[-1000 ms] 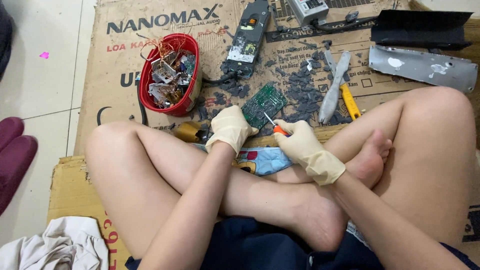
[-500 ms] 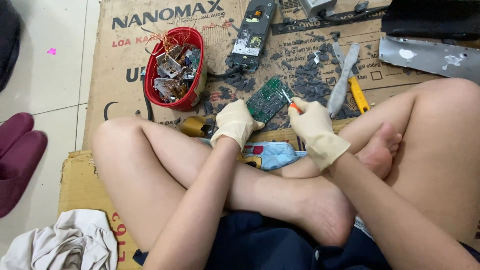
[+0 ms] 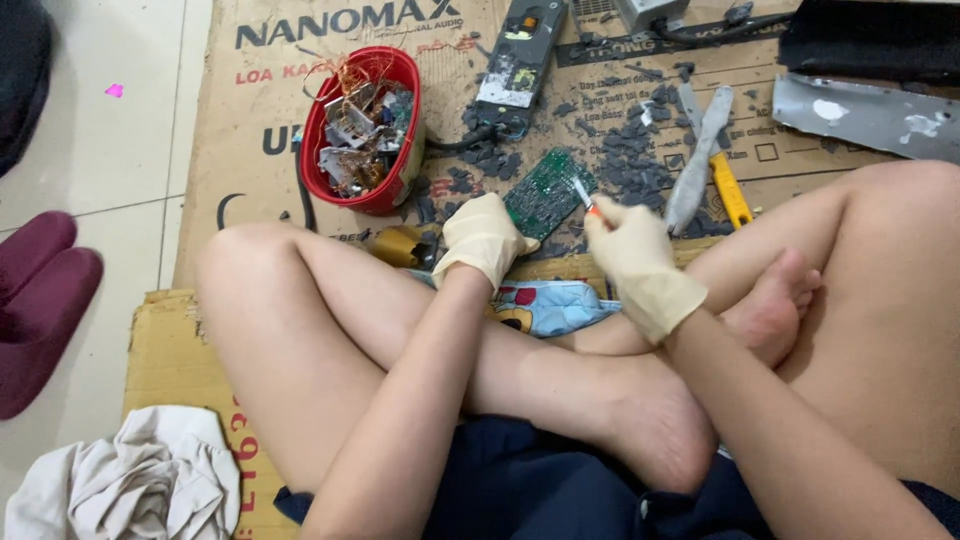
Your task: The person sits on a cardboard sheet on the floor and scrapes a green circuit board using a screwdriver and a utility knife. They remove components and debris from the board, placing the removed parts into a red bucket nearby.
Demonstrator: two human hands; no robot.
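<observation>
Head view: the gloved left hand (image 3: 484,236) pinches the green circuit board (image 3: 548,192) at its seven-o'clock corner. The right hand (image 3: 632,258), grip pressed around a small orange-handled tool (image 3: 586,199), has lifted its tip onto the board's three-o'clock edge since a second ago, so prying goes on.

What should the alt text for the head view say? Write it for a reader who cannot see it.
A cross-legged person in pale gloves holds a green circuit board with the left hand and works it with a small tool in the right hand. A red bowl of scrap parts sits on cardboard ahead.
</observation>
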